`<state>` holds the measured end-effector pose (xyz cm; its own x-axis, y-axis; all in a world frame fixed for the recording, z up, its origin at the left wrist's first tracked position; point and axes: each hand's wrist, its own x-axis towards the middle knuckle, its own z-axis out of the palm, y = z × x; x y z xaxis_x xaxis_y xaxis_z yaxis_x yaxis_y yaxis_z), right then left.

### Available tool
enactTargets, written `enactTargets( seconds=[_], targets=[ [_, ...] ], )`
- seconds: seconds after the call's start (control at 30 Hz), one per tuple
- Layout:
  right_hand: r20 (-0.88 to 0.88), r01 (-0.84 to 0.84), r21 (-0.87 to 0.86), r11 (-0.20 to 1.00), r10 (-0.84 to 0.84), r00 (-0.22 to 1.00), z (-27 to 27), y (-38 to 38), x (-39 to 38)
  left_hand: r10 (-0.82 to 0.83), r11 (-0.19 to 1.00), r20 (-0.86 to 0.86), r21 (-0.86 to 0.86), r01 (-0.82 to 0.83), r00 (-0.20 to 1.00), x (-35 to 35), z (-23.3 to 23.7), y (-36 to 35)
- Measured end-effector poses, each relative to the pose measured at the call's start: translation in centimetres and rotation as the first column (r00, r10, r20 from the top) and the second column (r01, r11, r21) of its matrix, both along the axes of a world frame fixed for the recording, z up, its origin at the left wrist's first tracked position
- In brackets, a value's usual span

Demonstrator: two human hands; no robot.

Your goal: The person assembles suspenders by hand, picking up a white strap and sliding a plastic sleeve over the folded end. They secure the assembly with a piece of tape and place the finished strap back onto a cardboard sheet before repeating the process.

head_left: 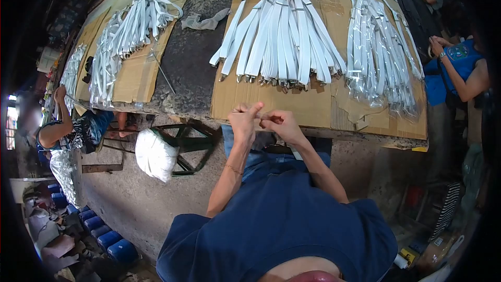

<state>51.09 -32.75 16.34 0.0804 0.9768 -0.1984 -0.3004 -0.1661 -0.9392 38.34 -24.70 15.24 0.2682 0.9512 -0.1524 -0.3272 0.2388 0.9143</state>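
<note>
My left hand [242,124] and my right hand [283,126] are close together at the table's front edge, in front of my body. Their fingers are curled and pinched. Whatever lies between the fingertips, if anything, is too small to make out. Just beyond my hands, a fanned-out bundle of white straps [284,36] lies on a sheet of cardboard [271,104]. Small metal pieces show at the near ends of these straps. To its right, another bundle of straps [373,47] lies under shiny clear plastic.
More white straps [141,21] lie on cardboard at the left, near a thin rod [166,75] and a crumpled cloth [205,20]. A stool [195,149] with a white bundle [155,155] stands left of me. One person [57,120] is at left; another [462,68] at right.
</note>
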Motion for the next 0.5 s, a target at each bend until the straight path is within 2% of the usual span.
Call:
enactTargets(
  seconds=[0.03,0.17,0.27,0.33,0.43,0.5],
  targets=[
    [0.001,-0.002,-0.003,1.000,0.002,1.000,0.0,0.0,0.1,0.021,1.000,0.089,-0.004,-0.020,0.996,-0.1,-0.4,0.1],
    [0.048,0.026,0.021,0.999,-0.027,0.998,0.0,0.4,0.4,0.054,0.991,0.064,-0.127,-0.046,0.996,0.0,0.8,-0.3],
    [0.097,0.045,0.014,0.999,-0.046,0.994,0.0,0.6,0.5,-0.015,0.997,0.151,-0.077,0.027,0.988,-0.2,1.7,-0.4],
    [0.120,0.050,0.021,0.999,-0.053,0.991,0.0,0.8,0.3,-0.086,0.984,0.177,-0.140,0.112,0.980,-0.2,3.1,-0.7],
    [0.086,0.069,0.052,0.996,-0.073,0.994,-0.9,1.2,0.0,-0.129,0.981,0.113,-0.129,0.143,0.985,-0.3,2.3,-0.3],
    [0.124,0.032,0.062,0.998,-0.039,0.992,-1.2,1.5,0.0,-0.092,0.986,0.138,-0.126,0.110,0.986,-0.5,1.9,-0.1]
  ],
)
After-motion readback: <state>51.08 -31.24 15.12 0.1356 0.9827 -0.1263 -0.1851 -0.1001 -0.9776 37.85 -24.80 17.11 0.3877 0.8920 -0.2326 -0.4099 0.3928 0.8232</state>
